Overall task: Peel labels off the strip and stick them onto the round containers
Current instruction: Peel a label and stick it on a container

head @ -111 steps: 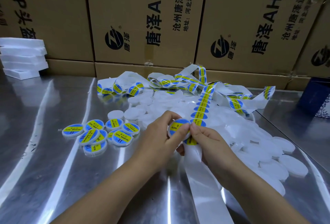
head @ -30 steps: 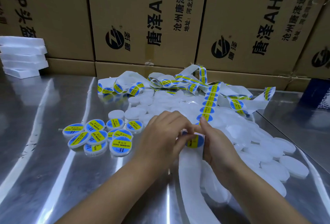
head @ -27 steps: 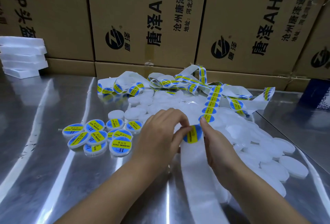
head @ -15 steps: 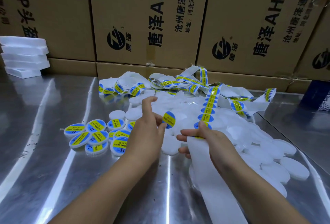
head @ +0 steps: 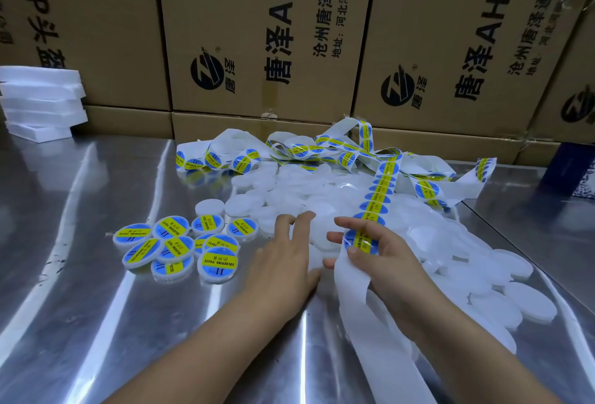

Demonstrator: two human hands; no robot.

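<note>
- The right grip point(head: 383, 262) pinched the label strip point(head: 376, 191), its thumb on a blue-and-yellow label point(head: 360, 242) and its fingers curled behind.
- The strip's bare backing trailed toward the person over the steel worktop point(head: 96, 307).
- The left grip point(head: 283, 262) was open, with straight, spread fingers reaching onto the pile of plain white containers point(head: 322, 191), just beside the right grip.
- The strip ran back over that pile to a tangle near the cardboard boxes point(head: 257, 33).
- Labelled containers point(head: 174, 247) sat clustered on the worktop, left of the left grip.
- White slabs point(head: 38, 101) were stacked at the far left.

Printed cardboard cartons point(head: 257, 33) behind steel table point(head: 80, 275); white foam slabs point(head: 40, 102) stacked far left.
</note>
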